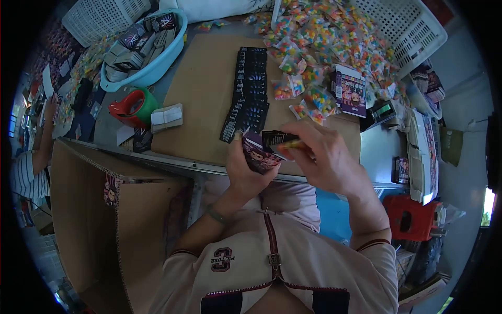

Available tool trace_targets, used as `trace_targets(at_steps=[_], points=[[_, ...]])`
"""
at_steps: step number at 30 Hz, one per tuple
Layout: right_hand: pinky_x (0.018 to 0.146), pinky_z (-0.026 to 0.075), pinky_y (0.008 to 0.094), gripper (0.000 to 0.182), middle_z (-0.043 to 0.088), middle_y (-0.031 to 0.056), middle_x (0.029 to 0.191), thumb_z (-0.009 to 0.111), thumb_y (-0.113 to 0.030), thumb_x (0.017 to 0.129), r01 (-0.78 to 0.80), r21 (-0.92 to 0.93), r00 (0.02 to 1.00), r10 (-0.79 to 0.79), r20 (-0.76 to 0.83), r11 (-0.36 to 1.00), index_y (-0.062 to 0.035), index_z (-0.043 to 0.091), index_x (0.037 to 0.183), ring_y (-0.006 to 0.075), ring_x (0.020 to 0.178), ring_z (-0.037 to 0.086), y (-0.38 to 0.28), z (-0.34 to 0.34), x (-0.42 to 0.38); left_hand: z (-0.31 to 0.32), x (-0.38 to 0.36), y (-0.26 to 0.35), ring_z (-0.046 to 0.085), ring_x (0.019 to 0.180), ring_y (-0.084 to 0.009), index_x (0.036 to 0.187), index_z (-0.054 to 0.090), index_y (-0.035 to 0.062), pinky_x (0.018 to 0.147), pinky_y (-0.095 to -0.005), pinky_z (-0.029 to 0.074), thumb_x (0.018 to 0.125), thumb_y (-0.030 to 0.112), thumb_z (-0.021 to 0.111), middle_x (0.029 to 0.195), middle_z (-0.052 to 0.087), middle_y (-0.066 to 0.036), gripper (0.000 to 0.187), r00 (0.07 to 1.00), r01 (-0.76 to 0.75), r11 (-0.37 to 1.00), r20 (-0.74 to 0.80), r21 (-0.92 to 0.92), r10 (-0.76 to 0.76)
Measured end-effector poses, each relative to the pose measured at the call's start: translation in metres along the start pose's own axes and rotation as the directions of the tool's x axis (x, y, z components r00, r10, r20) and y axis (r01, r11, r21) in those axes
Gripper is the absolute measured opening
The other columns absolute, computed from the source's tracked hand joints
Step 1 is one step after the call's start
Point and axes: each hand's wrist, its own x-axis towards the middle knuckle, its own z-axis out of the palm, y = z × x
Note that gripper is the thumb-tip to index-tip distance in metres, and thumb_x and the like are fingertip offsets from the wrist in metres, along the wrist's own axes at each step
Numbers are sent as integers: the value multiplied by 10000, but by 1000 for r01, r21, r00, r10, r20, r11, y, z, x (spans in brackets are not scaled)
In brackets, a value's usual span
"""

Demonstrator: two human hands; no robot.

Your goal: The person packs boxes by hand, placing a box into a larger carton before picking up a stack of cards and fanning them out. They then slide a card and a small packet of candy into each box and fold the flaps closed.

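We see the left hand [246, 170] closed around a small printed box [260, 153], held just above the near edge of the worktop [376, 152]. The box is tilted, with its open end facing the right hand [324, 157]. The right hand is closed in a pinch on a small candy packet [294, 144], positioned at the mouth of the box; the packet touches the dark flap of the box.

On the worktop lies a brown cardboard sheet [204, 89]. A column of flat dark cartons [248, 89] lies on this sheet, overlapping one another, directly beyond the hands. To the right of the column, a heap of colourful candy packets [314, 57] spreads from a tipped white basket [413, 26] towards the sheet. An upright printed box [350, 91] stands at the edge of the heap.

To the left, a light blue basin [157, 63] holds folded cartons. Near it sit a red and green tape dispenser [133, 107] and a small stack of paper [167, 116]. A large open cardboard case [115, 220] stands below the worktop, left of the person. Another person's sleeve [23, 178] shows at the far left.
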Motion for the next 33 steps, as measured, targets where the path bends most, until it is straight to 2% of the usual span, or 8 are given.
trace_targets(at_steps=[2,8,10,17,20,25,30,33], points=[[591,510,297,384,653,121,884,661,56,764,96,-127,994,-89,58,987,6,617,1142,211,724,675,-9,-8,7,5,-2,-8,569,1027,-391,1371,305,-99,865,-429,478,562,233,886,1158,513,-232,1050,972,-175,969,-124,174,198],[574,499,352,224,600,126,820,704,6,752,171,-41,985,-172,-23,984,-8,645,967,293,711,631,-29,-9,20,-1,-2,-1,593,974,-393,1366,322,-91,812,-431,503,551,238,894,1140,524,-225,1049,974,-172,975,-121,143,189],[621,508,375,200,567,111,790,693,3,740,127,-293,992,-119,47,948,-22,641,932,278,699,619,-11,4,24,3,-6,-8,596,969,-401,1362,325,-94,818,-432,506,546,236,896,1139,528,-229,1049,969,-188,974,-137,125,205],[751,496,406,266,569,91,873,658,-12,730,286,-329,938,-193,288,900,-42,636,993,287,823,608,-14,32,22,22,-15,-14,600,993,-417,1345,349,-98,837,-443,511,534,230,900,1156,526,-258,1034,960,-243,968,-131,54,248],[766,503,396,285,599,113,960,692,-37,729,322,-278,938,-265,225,905,-48,644,1009,300,905,606,-5,36,20,20,-17,-11,598,963,-416,1344,344,-103,815,-444,511,541,244,902,1135,523,-259,1038,961,-222,974,-162,35,224],[799,524,365,358,628,165,1097,771,21,673,27,-151,948,-73,-309,988,-29,651,1007,313,959,641,21,31,-21,19,-14,-7,584,919,-419,1352,341,-89,779,-447,506,553,276,906,1101,513,-252,1045,959,-179,982,-214,55,186],[776,537,359,353,636,180,1080,764,52,684,-66,-79,915,29,-402,995,-13,667,1017,321,941,654,26,78,-57,21,-17,-12,575,937,-427,1364,320,-80,768,-457,507,561,305,914,1120,500,-263,1071,969,-150,988,-201,-18,144],[782,540,351,363,627,213,1144,759,37,714,-52,-14,899,40,-436,999,-11,672,1063,321,954,657,38,102,-70,5,-8,-15,591,941,-410,1338,348,-55,735,-452,515,628,277,888,1132,520,-268,952,926,-331,939,-159,90,342]])
